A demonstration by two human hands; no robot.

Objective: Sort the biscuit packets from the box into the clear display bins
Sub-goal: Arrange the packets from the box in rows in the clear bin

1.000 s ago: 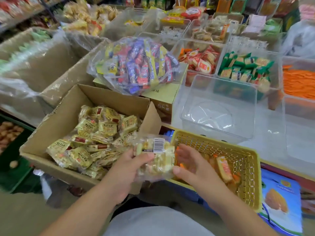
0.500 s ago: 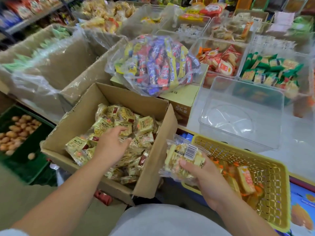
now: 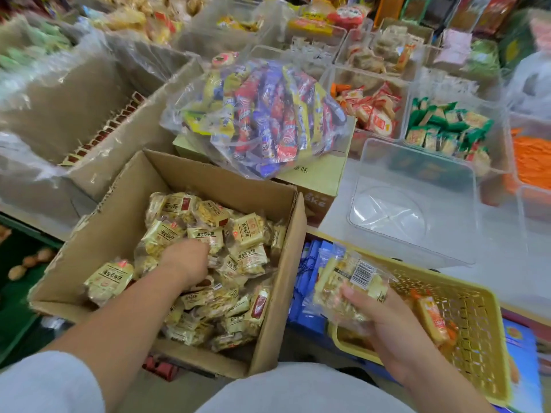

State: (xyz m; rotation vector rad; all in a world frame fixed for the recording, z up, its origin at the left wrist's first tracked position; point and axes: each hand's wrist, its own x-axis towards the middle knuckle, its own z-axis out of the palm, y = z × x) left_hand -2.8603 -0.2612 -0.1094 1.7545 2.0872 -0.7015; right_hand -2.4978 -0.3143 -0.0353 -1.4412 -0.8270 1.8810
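An open cardboard box (image 3: 119, 222) at the lower left holds several yellow biscuit packets (image 3: 247, 231). My left hand (image 3: 186, 260) is down among them, its fingers buried in the pile, so its grip is hidden. My right hand (image 3: 384, 326) holds a clear bundle of yellow biscuit packets (image 3: 343, 281) with a barcode label, above the near left corner of a yellow plastic basket (image 3: 471, 311). An empty clear display bin (image 3: 417, 204) stands beyond the basket.
A clear bag of red, blue and yellow snack sticks (image 3: 262, 120) lies on a closed carton behind the box. Clear bins with red packets (image 3: 372, 111), green packets (image 3: 447, 126) and orange snacks (image 3: 533, 162) line the back right. Plastic-lined cartons stand at the left.
My left hand let go of the bundle, moved left to the box and sank into the packets. My right hand kept the bundle and shifted it slightly right, over the basket's corner.
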